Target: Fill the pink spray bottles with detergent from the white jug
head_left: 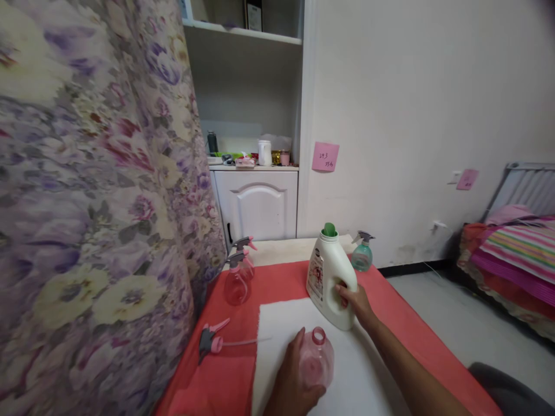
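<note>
Steadies uncapped pink bottle (pixel 318 355) in curled left hand (pixel 290 375), by table's (pixel 411 346) near edge. Grips white jug (pixel 327 277) handle, right hand (pixel 358 303) fingers closed round it, mid-table. Judged step: refill setup. Next calls for: green cap (pixel 329 230) off, jug tilted over bottle mouth.

A home bedroom: floral curtain (pixel 87 202), white cupboard (pixel 258 205), bed (pixel 511 260) (striped blankets).

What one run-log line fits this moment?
left hand: holds open pink bottle | right hand: grips jug handle | spray head: loose on red cloth
</note>
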`<state>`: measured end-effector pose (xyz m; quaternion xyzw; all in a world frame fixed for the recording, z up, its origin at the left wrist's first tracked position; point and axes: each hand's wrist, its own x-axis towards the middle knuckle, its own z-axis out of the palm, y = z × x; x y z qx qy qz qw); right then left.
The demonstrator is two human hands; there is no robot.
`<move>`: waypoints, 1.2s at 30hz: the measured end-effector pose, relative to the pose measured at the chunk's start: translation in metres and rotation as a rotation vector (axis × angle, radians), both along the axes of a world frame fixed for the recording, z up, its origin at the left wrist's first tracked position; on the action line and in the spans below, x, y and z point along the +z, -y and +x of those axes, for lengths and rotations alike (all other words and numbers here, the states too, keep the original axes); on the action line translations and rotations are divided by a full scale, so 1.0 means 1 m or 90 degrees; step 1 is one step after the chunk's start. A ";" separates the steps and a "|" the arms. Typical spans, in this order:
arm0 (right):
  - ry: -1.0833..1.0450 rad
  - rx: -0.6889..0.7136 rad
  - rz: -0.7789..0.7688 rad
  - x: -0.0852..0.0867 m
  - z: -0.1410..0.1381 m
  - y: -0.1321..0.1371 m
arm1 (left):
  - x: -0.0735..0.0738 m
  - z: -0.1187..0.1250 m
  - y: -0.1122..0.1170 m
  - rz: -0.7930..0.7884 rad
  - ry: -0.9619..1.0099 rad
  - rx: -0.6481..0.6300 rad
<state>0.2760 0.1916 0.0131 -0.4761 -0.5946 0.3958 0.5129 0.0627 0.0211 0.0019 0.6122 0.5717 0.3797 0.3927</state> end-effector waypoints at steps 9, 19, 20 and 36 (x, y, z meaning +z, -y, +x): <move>-0.001 0.002 0.000 0.001 0.000 0.002 | -0.006 0.001 -0.001 -0.003 0.006 -0.001; -0.010 0.004 -0.005 -0.001 -0.001 0.000 | -0.010 0.000 -0.001 0.020 0.022 -0.001; -0.009 0.005 -0.005 -0.001 0.000 0.000 | -0.009 0.000 -0.001 0.017 0.023 0.000; -0.009 -0.002 -0.005 0.004 -0.001 0.004 | -0.005 0.002 0.000 0.008 0.019 0.004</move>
